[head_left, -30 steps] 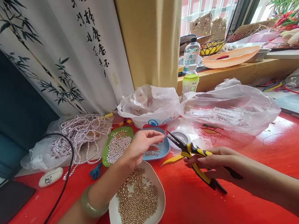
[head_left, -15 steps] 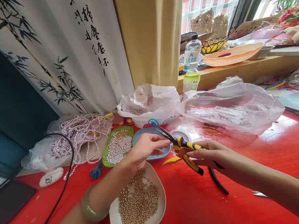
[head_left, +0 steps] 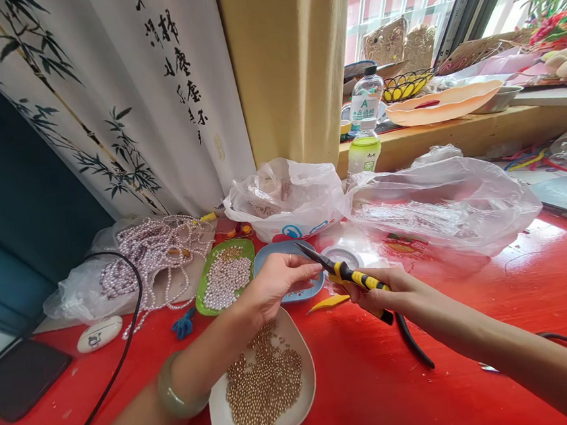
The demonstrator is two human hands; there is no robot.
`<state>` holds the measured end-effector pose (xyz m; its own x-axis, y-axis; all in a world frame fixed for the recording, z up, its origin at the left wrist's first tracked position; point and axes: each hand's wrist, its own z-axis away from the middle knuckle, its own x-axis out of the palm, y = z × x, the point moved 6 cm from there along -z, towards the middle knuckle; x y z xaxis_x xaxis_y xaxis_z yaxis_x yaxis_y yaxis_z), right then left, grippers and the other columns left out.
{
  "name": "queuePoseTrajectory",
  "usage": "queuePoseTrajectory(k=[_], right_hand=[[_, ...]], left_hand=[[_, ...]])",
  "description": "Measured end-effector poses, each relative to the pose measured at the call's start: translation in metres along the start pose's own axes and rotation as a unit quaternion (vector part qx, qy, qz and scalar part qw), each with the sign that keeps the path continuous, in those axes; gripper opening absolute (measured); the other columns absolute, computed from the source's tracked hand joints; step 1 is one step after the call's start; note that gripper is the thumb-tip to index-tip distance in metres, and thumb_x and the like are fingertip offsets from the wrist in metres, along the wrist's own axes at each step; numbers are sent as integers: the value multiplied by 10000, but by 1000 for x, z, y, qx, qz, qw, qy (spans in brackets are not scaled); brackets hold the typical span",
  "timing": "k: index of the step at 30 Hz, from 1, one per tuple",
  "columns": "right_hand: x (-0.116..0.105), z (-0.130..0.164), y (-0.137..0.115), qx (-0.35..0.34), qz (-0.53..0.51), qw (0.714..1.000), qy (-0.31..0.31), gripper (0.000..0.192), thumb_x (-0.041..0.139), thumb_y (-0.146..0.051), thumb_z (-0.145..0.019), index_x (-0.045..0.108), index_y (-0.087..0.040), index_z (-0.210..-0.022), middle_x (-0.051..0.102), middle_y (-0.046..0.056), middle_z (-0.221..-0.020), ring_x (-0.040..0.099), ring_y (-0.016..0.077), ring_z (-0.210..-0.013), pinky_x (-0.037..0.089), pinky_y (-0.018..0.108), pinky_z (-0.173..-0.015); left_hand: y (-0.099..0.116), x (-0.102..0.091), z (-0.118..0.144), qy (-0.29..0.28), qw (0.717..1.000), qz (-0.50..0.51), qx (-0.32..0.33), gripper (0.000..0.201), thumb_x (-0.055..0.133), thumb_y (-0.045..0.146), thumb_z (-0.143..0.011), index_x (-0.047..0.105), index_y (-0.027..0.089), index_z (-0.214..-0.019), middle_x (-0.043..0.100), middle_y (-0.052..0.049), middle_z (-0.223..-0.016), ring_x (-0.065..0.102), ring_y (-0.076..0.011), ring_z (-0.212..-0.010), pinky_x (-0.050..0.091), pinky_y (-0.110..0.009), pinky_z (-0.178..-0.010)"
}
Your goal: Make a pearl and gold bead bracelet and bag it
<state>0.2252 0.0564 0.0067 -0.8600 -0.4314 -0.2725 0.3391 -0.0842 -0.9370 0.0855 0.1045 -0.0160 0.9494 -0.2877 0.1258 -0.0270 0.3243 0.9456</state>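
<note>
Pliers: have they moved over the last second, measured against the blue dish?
Yes. The pliers in the right hand have shifted left, so their tips now reach over the blue dish, beside the left hand.

A home craft corner set up at a window: a glossy red table point(head_left: 359, 391) crowded with dishes of gold beads point(head_left: 264, 389), pearl strands point(head_left: 153, 253) at ten o'clock and plastic bags point(head_left: 441, 202) at one o'clock. A bamboo-and-calligraphy curtain point(head_left: 119, 94) hangs at eleven o'clock; drink bottles point(head_left: 363, 126) and trays point(head_left: 440, 103) line the barred window's sill at one o'clock.
</note>
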Motion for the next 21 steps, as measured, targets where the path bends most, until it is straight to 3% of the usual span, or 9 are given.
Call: queuePoseTrajectory(k=[6, 11, 14, 21], right_hand=[[2, -1, -5, -3, 21, 1000, -3, 56, 432, -214, -663, 406, -200, -616, 339, -45, -592, 335, 124, -558, 279, 246, -530], [4, -2, -6, -14, 41, 999, -2, 25, 418, -177, -656, 417, -197, -641, 407, -27, -640, 398, 139, -631, 301, 245, -561], [5, -2, -4, -20, 74, 997, -3, 51, 424, -170, -696, 412, -197, -654, 389, -38, -618, 366, 122, -582, 280, 234, -524], [9, -1, 7, -3, 105, 994, 22, 245, 485, -417, -785, 459, -183, -716, 380, -45, -570, 334, 107, -512, 267, 228, -472]], left_hand=[[-1, -2, -1, 1, 1000, 10, -5, 117, 706, 195, -572, 679, 108, -644, 607, -45, -674, 516, -97, -619, 424, -220, -611], [-4, -1, -2, -11, 1000, 14, -12, 100, 713, 190, -567, 681, 117, -627, 597, -23, -630, 498, -82, -581, 421, -223, -613], [-4, 1, 0, -17, 1000, 15, -11, 82, 714, 183, -572, 677, 120, -611, 595, -14, -611, 498, -77, -573, 415, -224, -617], [-3, 3, 4, -23, 1000, 19, -6, 48, 701, 150, -585, 680, 127, -621, 606, -9, -618, 511, -68, -574, 410, -227, -647]])
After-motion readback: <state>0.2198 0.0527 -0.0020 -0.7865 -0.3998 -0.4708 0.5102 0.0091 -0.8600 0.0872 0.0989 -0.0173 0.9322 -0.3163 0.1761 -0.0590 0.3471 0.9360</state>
